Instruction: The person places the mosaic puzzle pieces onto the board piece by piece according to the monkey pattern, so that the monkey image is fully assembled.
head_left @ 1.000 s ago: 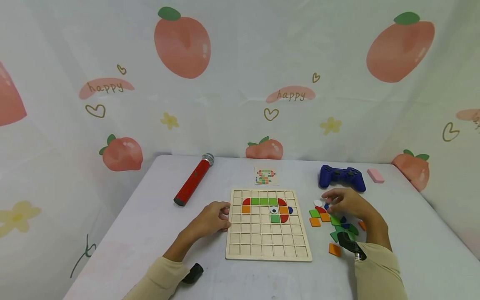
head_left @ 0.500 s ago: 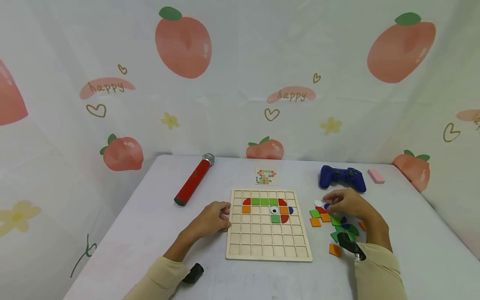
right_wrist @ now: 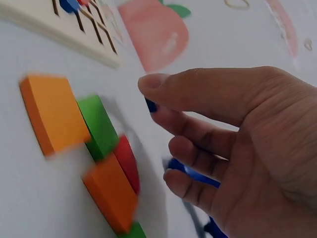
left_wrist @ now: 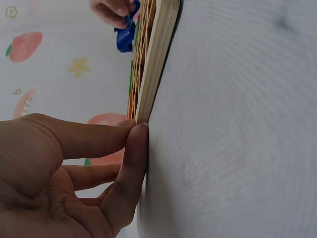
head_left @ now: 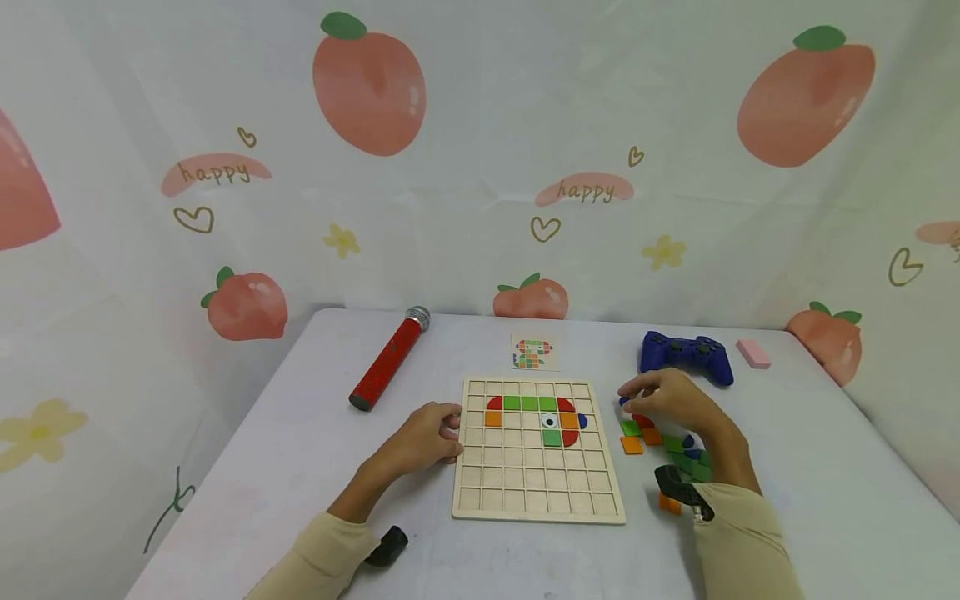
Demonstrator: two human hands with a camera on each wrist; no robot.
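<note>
A wooden grid board lies on the table, with red, green, orange and blue pieces and a white eye disc set in its upper rows. At its left edge is my left hand; in the left wrist view the thumb and a finger pinch the board's rim. My right hand is above the loose pieces, to the right of the board. Between its thumb and forefinger it pinches a small blue piece, mostly covered by the fingertips. Below it lie orange squares, a green square and a red piece.
A picture card lies behind the board. To the left is a red microphone. A blue game controller and a pink block are at the back right. A peach-print cloth hangs behind the table.
My right hand has picked up the blue piece from the pile and moved left with it, towards the board. The left hand stays at the board's edge.
</note>
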